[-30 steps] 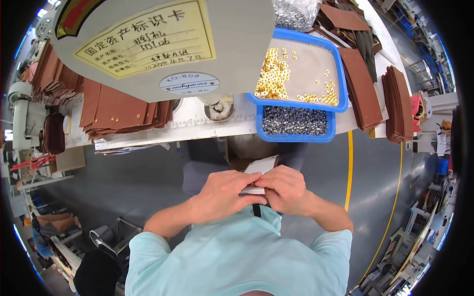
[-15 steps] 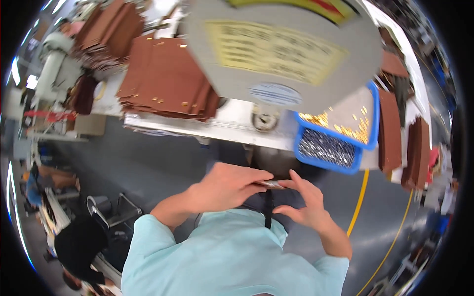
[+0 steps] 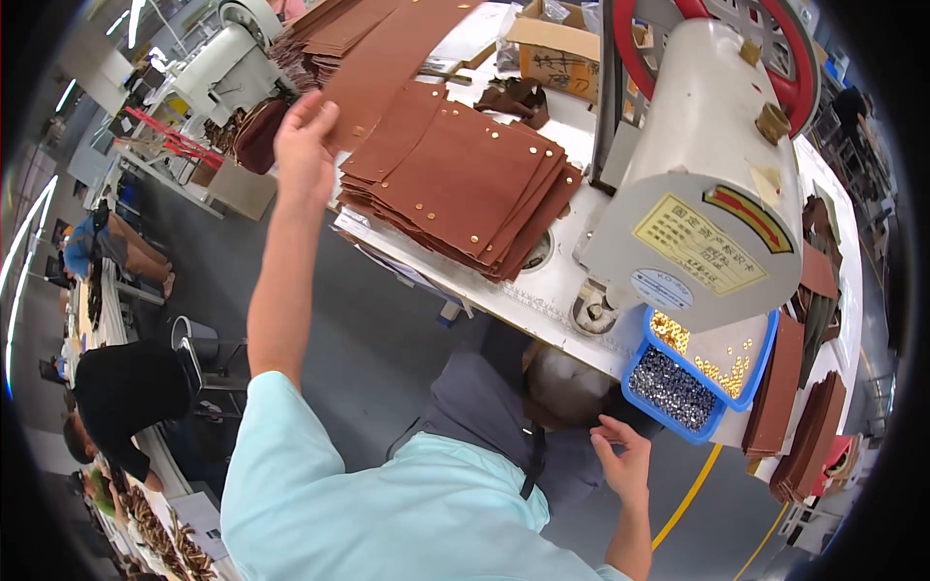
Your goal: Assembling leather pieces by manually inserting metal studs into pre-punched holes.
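My left hand [image 3: 308,145] reaches out to the upper left, its thumb and fingers closed on the edge of a long brown leather piece [image 3: 392,53] with small brass-coloured rivets near its end. The piece lies over, or just above, the leather stacks. Right beside it is a stack of brown leather panels [image 3: 450,179], studded with similar rivets. My right hand [image 3: 621,453] hangs low in front of my lap, fingers loosely curled and thumb apart, with nothing seen in it. Nearest to it is a blue tray of dark metal rivets [image 3: 671,392] at the table edge.
A pale machine [image 3: 693,184] with a red wheel [image 3: 635,58] stands on the white table [image 3: 572,257]. A second blue tray [image 3: 758,373] holds gold rivets. More brown leather strips [image 3: 809,436] lie at the right. Behind are a cardboard box [image 3: 554,58] and another machine [image 3: 232,73].
My hands have parted from the thin brown piece they held at my waist. The left has swung to the upper left by the stacks; the right has dropped lower. The view has turned.
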### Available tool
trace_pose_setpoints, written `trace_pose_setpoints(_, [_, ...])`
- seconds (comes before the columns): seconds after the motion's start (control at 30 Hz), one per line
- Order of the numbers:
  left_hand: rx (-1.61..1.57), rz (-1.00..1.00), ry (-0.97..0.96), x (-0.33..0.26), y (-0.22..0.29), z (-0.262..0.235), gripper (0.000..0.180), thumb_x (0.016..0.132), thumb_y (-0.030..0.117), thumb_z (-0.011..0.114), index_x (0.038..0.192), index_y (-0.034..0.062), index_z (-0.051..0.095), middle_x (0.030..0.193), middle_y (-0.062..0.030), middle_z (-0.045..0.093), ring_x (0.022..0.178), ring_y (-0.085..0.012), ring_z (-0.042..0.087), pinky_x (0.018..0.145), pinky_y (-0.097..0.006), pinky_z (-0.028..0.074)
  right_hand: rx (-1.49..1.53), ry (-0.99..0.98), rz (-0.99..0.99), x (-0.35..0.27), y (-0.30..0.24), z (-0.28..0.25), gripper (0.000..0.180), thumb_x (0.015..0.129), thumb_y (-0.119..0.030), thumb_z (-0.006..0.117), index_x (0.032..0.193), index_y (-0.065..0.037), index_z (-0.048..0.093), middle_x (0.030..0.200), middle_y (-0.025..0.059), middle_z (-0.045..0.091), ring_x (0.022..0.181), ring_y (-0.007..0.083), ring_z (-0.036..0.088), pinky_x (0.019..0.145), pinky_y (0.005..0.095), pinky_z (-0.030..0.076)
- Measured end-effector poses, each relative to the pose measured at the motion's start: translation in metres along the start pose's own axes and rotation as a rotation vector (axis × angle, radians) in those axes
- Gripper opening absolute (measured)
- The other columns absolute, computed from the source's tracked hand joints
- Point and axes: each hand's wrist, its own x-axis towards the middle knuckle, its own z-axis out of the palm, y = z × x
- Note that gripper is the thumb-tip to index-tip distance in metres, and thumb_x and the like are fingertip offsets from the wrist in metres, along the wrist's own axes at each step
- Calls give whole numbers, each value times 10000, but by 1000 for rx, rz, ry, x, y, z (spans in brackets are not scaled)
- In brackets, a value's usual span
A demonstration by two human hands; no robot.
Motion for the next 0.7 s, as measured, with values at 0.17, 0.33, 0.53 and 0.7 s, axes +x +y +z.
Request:
trace_pose_setpoints(0.17, [209, -414, -20, -29, -92, -42, 471, 950, 26, 712, 1362, -34, 494, 1142, -115, 655, 1015, -232, 705, 781, -377, 648, -98, -48, 0, 0, 3, 3, 365, 850, -52, 770, 1202, 27, 716, 981, 154, 781, 881, 215, 762, 829, 312, 588])
trace_pose_setpoints(0.33, [533, -449, -9, -49, -82, -29, 447, 955, 13, 681, 1374, -21, 530, 1180, -127, 665, 970, -205, 716, 736, -348, 649, -185, -59, 24, -4, -2, 3, 363, 836, -58, 776, 1184, 29, 724, 988, 165, 777, 889, 237, 766, 825, 328, 593])
trace_pose_setpoints(0.53, [420, -330, -58, -43, -87, -36, 462, 942, 50, 706, 1373, -20, 555, 1198, -127, 678, 932, -179, 717, 687, -286, 621, -190, -59, -6, -1, 3, 4, 355, 836, -76, 780, 1172, 27, 727, 986, 170, 771, 892, 255, 763, 818, 337, 591])
trace_pose_setpoints(0.7, [1219, 208, -346, -33, -120, -30, 540, 873, 227, 792, 1334, -6, 635, 1098, -166, 731, 1025, -227, 703, 834, -368, 565, -326, 96, -112, -16, -17, -21, 293, 864, -111, 771, 1130, 5, 733, 943, 170, 755, 859, 305, 744, 767, 382, 577])
